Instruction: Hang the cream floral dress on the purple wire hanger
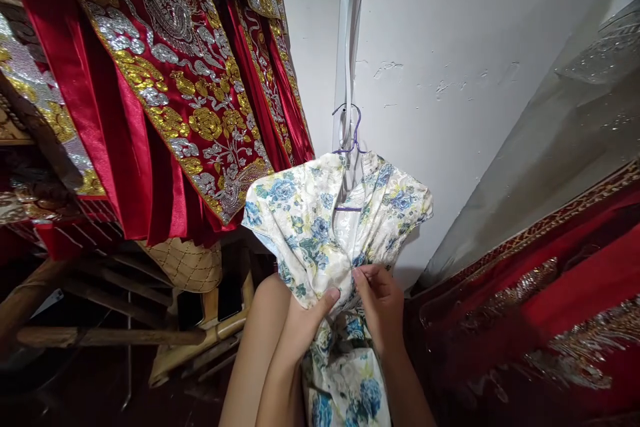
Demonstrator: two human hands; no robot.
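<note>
A cream dress point(320, 233) with blue flowers and green leaves hangs in front of me on a thin purple hanger point(356, 140). Its neck opening gapes at the front, and the skirt falls across my lap. My left hand point(320, 310) grips the bodice just below the chest, thumb on top of the cloth and the other fingers hidden under it. With thumb and forefinger pressed together, my right hand point(377, 293) pinches the front edge at the lower end of the neck opening. Any small fastener there is too small to make out.
Red satin garments point(195, 100) with gold and silver embroidery hang at the left, close to the dress. Below them stands a bamboo frame point(115, 335). A white wall point(440, 67) rises behind the hanger. More red embroidered cloth point(565, 307) lies at the right.
</note>
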